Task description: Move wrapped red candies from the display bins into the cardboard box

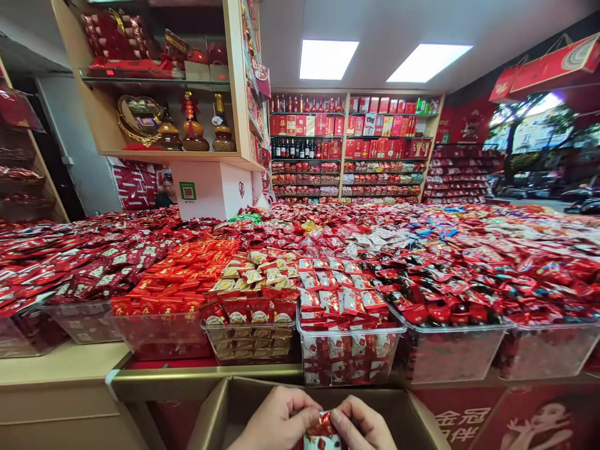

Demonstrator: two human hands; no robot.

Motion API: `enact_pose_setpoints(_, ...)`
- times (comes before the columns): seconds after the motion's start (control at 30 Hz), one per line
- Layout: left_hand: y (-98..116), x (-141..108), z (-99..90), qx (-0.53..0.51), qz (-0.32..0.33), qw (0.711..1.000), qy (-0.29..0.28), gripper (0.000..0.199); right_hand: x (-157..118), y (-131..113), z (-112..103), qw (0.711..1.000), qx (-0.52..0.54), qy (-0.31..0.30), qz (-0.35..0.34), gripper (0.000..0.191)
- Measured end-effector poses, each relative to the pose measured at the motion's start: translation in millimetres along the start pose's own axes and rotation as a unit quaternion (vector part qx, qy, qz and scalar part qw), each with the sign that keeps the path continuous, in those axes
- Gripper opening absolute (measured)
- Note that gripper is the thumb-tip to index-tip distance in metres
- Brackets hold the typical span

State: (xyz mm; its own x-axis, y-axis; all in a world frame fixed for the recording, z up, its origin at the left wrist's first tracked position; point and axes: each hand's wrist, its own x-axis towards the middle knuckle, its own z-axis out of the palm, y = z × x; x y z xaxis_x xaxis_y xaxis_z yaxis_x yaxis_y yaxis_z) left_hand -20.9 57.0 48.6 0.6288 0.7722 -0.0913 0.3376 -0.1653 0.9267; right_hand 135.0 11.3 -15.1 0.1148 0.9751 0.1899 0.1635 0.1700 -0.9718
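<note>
Between my two hands, low in the middle of the view, is a small red and white wrapped candy packet (322, 440). My left hand (284, 417) pinches its top edge from one side, thumb and forefinger closed. The thumb and fingers of my right hand (360, 425) grip the same edge from the other side. Both hands are over an open cardboard box (213, 417). Just beyond stands a clear plastic bin (351, 335) heaped with similar red and white packets. The lower part of the held packet is cut off by the frame.
More clear bins line the counter, among them one of red and gold packets (253, 324) and one of dark red packets (459, 328). A gold metal edge (206, 374) runs along the counter front. A display cabinet (237, 81) overhangs at left; stocked shelves (347, 144) stand behind.
</note>
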Motion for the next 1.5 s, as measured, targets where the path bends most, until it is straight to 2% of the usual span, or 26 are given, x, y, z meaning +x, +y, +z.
enact_pose_setpoints(0.17, 2.1, 5.1, 1.6, -0.077, 0.019, 0.996, 0.049, 0.030, 5.4, -28.1, -2.4, 0.995, 0.086, 0.026, 0.047, 0.036)
enact_pose_setpoints(0.37, 1.9, 7.2, 1.2, -0.130, 0.020, 0.989, 0.066, 0.027, 11.7, -30.8, -0.8, 0.982, 0.174, 0.054, 0.058, 0.032)
enact_pose_setpoints(0.5, 7.6, 4.9, 0.6, -0.152, 0.010, 0.988, 0.032, 0.031, 12.5, -31.1, -1.5, 0.976, 0.194, 0.077, 0.056, 0.031)
enact_pose_setpoints(0.6, 11.4, 3.2, 0.9, -0.156, -0.006, 0.988, -0.011, 0.048, 12.0, -30.9, -4.2, 0.973, 0.204, 0.083, 0.062, 0.031)
enact_pose_setpoints(0.73, 10.3, 2.6, 1.8, -0.153, -0.009, 0.988, -0.024, 0.056, 10.5, -28.4, -6.3, 0.968, 0.230, 0.080, 0.067, 0.031)
enact_pose_setpoints(0.93, 2.3, 1.5, 3.7, -0.137, 0.005, 0.990, -0.038, 0.055, 8.0, -24.4, -7.6, 0.972, 0.217, 0.037, 0.077, 0.027)
enact_pose_setpoints(1.13, 5.4, 0.0, 3.3, -0.132, -0.009, 0.990, -0.057, 0.055, 3.6, -19.4, -4.4, 0.962, 0.254, 0.042, 0.094, 0.031)
enact_pose_setpoints(1.23, 4.7, 0.7, 1.9, -0.129, -0.012, 0.990, -0.062, 0.048, 1.3, -19.8, -5.8, 0.973, 0.208, 0.040, 0.092, 0.031)
enact_pose_setpoints(1.3, 2.2, 2.1, 0.9, -0.126, -0.014, 0.990, -0.063, 0.044, -1.1, -21.8, -10.4, 0.991, 0.121, 0.036, 0.050, 0.026)
enact_pose_setpoints(1.37, -1.0, 3.5, 0.0, -0.130, -0.012, 0.989, -0.064, 0.040, -4.3, -24.7, -17.1, 0.997, 0.007, 0.016, -0.070, 0.032)
enact_pose_setpoints(1.4, -2.5, 3.9, -0.4, -0.134, -0.011, 0.989, -0.065, 0.039, -6.0, -26.1, -20.7, 0.987, -0.055, -0.005, -0.150, 0.042)
enact_pose_setpoints(1.43, -3.9, 4.1, -0.7, -0.139, -0.010, 0.988, -0.069, 0.039, -7.6, -27.5, -24.0, 0.965, -0.121, -0.030, -0.231, 0.052)
enact_pose_setpoints(1.5, -5.9, 3.5, -0.6, -0.154, -0.014, 0.985, -0.076, 0.038, -10.0, -29.8, -29.2, 0.900, -0.242, -0.059, -0.357, 0.056)
